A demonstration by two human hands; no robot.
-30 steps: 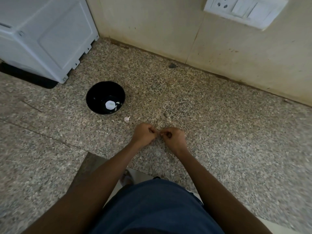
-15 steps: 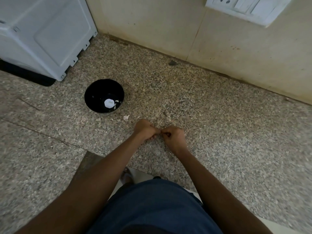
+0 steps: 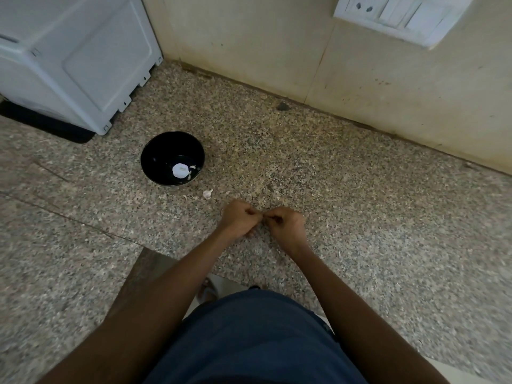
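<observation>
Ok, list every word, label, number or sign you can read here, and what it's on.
None can be read.
The switch plate, white appliance and black bowl show no lettering.
The small piece pinched between the left hand and right hand is too small to tell.

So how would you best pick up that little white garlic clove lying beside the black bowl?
Probably pinch the garlic clove across its plump middle, thumb and forefinger coming down from above. It lies low on the counter, and the black bowl stands close on its far left, so come in from the near right.
</observation>
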